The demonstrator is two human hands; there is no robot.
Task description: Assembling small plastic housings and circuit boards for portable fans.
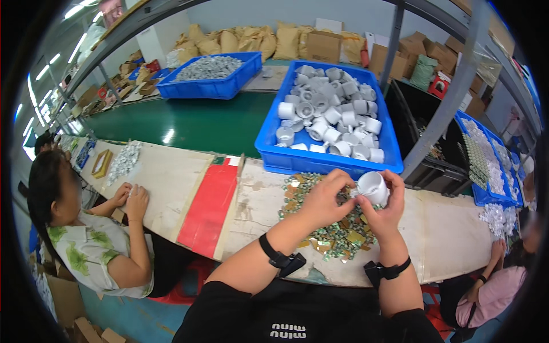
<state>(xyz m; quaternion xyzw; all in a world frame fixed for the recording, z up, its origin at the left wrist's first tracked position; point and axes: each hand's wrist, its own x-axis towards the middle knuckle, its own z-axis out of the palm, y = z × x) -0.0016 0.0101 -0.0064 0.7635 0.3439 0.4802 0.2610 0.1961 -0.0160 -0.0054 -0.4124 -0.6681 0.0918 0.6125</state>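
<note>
A white cup-shaped plastic housing [372, 184] is in my right hand [387, 212], its round opening tilted up toward me. My right thumb and fingers are closed around its side. My left hand [327, 201] is beside the housing's left edge, its fingers pinched together. What those fingers hold, if anything, is too small to make out. Below both hands, a loose pile of small green and yellowish circuit-board pieces [343, 241] is spread on the worktable [263, 228].
Just beyond my hands stands a blue crate [269, 150] heaped with white housings [331, 108]. A black crate [426, 166] and a metal post [443, 108] are to its right. A red strip [209, 203] lies on the table leftward. Co-workers sit on both sides.
</note>
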